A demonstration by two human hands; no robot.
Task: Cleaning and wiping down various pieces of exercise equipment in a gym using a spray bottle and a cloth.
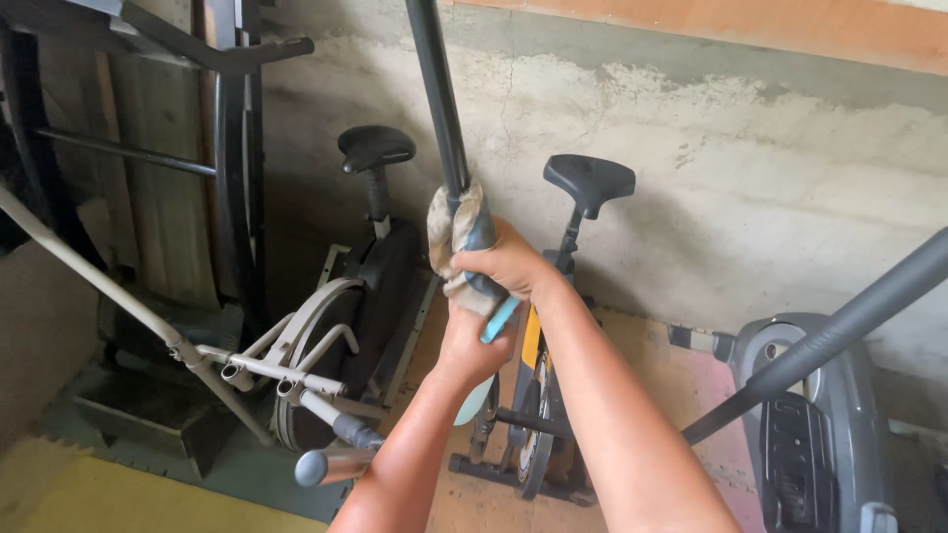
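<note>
Grey-beige rag wrapped round black pole; right hand clamped over it; left hand grips light-blue bottle; upper pole looks unwiped.

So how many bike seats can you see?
2. One black seat is on the exercise bike left of the pole that the hands hold; the other black seat is just right of it. More could be hidden outside the picture.

A rough grey concrete wall, cracked and stained, runs across the far side, with an orange band along its top. Two exercise bikes with black saddles stand against it. The floor is yellow matting at near left, pinkish at right. Daylight is soft.
</note>
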